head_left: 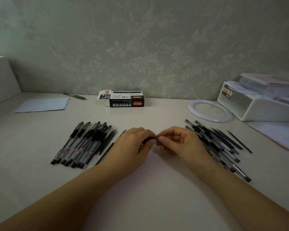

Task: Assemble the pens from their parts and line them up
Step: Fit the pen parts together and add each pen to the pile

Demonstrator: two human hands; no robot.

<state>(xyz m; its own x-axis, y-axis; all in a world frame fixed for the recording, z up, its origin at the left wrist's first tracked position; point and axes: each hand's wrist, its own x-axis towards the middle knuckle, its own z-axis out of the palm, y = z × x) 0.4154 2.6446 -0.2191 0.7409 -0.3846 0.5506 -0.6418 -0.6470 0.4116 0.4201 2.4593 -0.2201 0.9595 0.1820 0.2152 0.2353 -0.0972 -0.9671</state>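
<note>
Mid-assembly over the pale worktop (pixel 148 189): left hand (pixel 132 145) gripping a slim black pen barrel (pixel 147 140), right hand (pixel 175 140) fingers pinching its small dark tip piece (pixel 157 138), likely needing seating next.

Both forearms reach forward, left hand (pixel 132 144) and right hand (pixel 177 140) meeting, fingers (pixel 158 139) curled, pinching.

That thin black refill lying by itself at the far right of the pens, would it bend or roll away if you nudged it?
The lone refill is a thin, straight, round rod, so it probably rolls easily on the smooth table. It looks very light and might flex slightly if lifted by one end. Nothing beside it seems placed to stop a roll.
</note>
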